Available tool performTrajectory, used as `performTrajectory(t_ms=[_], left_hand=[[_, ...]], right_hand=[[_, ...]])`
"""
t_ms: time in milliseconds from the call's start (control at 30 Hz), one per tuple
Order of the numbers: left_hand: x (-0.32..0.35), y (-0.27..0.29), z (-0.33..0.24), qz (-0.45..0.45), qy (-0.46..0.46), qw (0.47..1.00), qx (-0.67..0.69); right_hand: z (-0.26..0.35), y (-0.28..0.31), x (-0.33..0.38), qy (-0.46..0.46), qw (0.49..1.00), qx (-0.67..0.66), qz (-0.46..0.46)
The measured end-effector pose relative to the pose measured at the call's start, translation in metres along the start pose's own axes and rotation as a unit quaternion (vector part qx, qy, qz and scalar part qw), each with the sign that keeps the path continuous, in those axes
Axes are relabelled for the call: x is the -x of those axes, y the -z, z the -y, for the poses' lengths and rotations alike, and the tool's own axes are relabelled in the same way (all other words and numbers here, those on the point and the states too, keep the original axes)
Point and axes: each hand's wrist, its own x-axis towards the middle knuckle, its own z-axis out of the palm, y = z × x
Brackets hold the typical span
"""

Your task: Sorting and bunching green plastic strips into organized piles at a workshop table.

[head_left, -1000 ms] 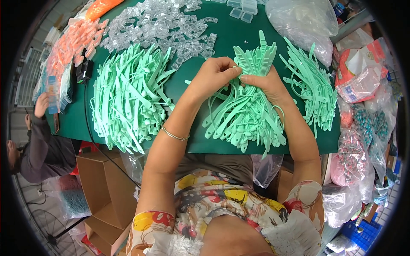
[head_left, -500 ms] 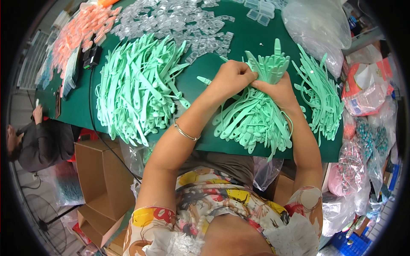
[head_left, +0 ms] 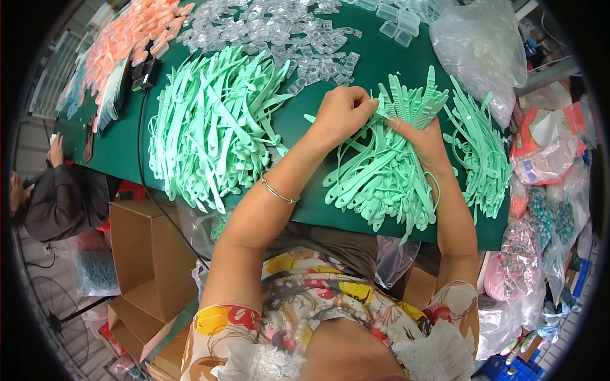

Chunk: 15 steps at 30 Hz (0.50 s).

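Observation:
My left hand (head_left: 343, 114) and my right hand (head_left: 416, 141) meet over a bundle of mint-green plastic straps (head_left: 381, 184) on the dark green table (head_left: 127, 149). My right hand grips the fanned upper ends of the bundle. The fingers of my left hand pinch at one strap at the bundle's top. A large loose heap of the same green straps (head_left: 213, 124) lies to the left of my left hand. Another pile of green straps (head_left: 480, 149) lies to the right of my right hand. Small clear plastic pieces (head_left: 279, 32) are spread beyond both hands.
Orange plastic parts (head_left: 127, 38) lie at the table's far left, next to a black device (head_left: 146, 73). A clear plastic bag (head_left: 480, 47) sits at the far right. Another person (head_left: 54, 190) sits on the left. Open cardboard boxes (head_left: 149, 267) stand below the table; bags of goods (head_left: 546, 222) crowd the right.
Both hands have stayed together at the top of the bundle, handling its upper ends. The view has shifted slightly, so the table sits lower in the picture.

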Motion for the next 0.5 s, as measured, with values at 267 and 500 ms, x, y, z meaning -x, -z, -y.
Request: performTrajectory(t_ms=[267,500], left_hand=[[-0.007,0.027,0.009,-0.198,-0.134,0.903,-0.357],[-0.016,0.039,0.023,-0.210,-0.126,0.847,-0.472]], right_hand=[[0.001,0.003,-0.004,-0.041,0.996,-0.082,-0.017],[0.002,0.007,-0.002,-0.050,0.996,-0.065,-0.020]])
